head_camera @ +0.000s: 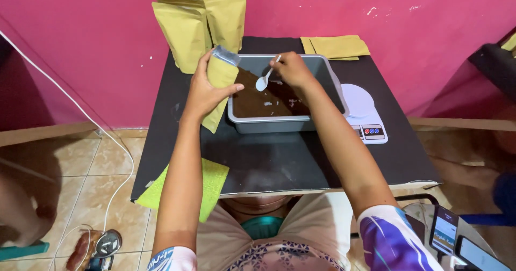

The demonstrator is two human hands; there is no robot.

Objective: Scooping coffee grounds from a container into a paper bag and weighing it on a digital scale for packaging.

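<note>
Black table (279,163) with grey tray (269,124), white scale (363,112), gold pouches (188,29), yellow-green sheet (212,182).

Around the one grey tray (328,75) of brown powder, the counts run as follows. One white plastic spoon (265,78) hangs over the tray. One open yellow pouch (220,83) is held at the tray's left edge. At least four filled yellow pouches (185,34) stand behind the tray's left corner, overlapping, so the exact number is unclear. A small stack of flat pouches (337,46) lies behind its right corner. One white scale (363,110) sits just right of the tray. Two hands, the left hand (207,91) and the right hand (293,69), work there.
</note>
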